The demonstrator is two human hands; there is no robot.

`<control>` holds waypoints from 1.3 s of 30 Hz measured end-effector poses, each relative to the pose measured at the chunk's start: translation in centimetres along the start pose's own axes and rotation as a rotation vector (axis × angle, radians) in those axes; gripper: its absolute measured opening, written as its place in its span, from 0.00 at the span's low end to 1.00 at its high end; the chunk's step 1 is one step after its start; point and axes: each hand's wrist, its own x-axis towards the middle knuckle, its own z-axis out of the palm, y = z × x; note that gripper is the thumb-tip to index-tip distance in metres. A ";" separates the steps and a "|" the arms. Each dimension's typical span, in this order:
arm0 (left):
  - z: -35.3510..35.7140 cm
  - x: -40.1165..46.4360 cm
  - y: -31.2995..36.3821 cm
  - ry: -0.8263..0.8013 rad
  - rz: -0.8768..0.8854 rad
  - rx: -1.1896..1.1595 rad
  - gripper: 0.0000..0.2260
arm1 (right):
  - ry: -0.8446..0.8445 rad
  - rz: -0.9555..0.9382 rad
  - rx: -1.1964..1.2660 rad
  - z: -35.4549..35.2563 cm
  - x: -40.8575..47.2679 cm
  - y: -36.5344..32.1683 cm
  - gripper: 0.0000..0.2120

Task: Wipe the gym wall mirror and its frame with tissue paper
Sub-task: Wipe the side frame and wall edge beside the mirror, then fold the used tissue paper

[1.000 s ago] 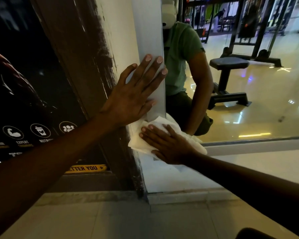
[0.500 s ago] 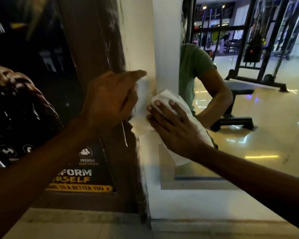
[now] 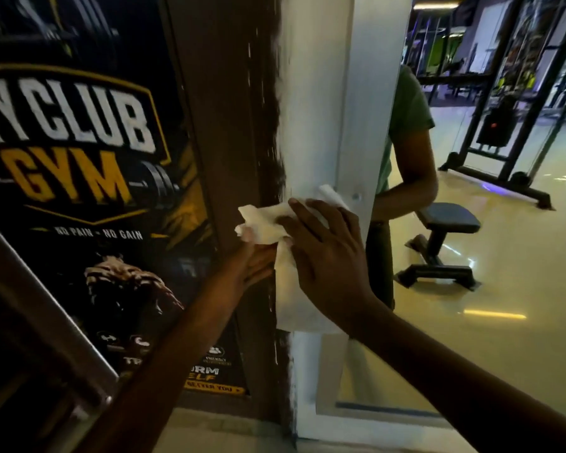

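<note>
The mirror fills the right side, and its pale vertical frame runs down the middle. White tissue paper lies against the frame and the white wall strip beside it. My right hand presses flat on the tissue with straight, spread fingers. My left hand comes up from the lower left. Its fingers are tucked into the tissue's bunched left edge and grip it there, mostly hidden by the paper.
A brown painted pillar and a dark gym poster stand left of the frame. A metal rail slants across the lower left. The mirror reflects a person in a green shirt, a bench and a weight machine.
Both hands and the tissue have moved up the frame. My left hand left the wall and went under the tissue's left edge. The view has risen, showing more of the poster.
</note>
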 end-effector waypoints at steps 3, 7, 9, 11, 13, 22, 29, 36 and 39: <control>2.0 -1.2 4.4 0.031 -0.064 -0.133 0.15 | -0.201 0.030 0.081 -3.5 4.2 -1.0 0.23; 4.1 -3.4 8.0 0.134 -0.106 -0.246 0.09 | -0.600 0.114 0.308 -8.7 7.6 -0.9 0.26; 5.3 -4.5 9.2 0.151 -0.147 -0.216 0.08 | -0.694 0.242 0.487 -11.9 8.1 -0.2 0.28; 6.6 -5.2 10.3 0.146 -0.135 -0.228 0.10 | -0.623 0.413 0.554 -14.8 7.9 0.9 0.30; 8.4 -5.8 11.3 0.168 -0.123 -0.235 0.11 | -0.502 0.653 0.614 -17.4 6.6 2.4 0.26; 21.5 -7.6 8.9 0.412 -0.251 0.094 0.03 | -0.610 1.273 1.300 -25.1 -0.9 12.9 0.24; 33.8 -9.8 6.8 0.594 -0.262 0.296 0.22 | -0.863 1.174 1.173 -33.7 -6.0 21.0 0.40; 41.5 -14.3 9.3 0.299 -0.120 0.510 0.33 | -0.774 0.697 0.842 -39.9 -8.3 25.9 0.31; 43.5 -16.2 9.5 0.284 -0.076 0.606 0.27 | -0.678 0.589 0.680 -42.1 -9.6 26.8 0.18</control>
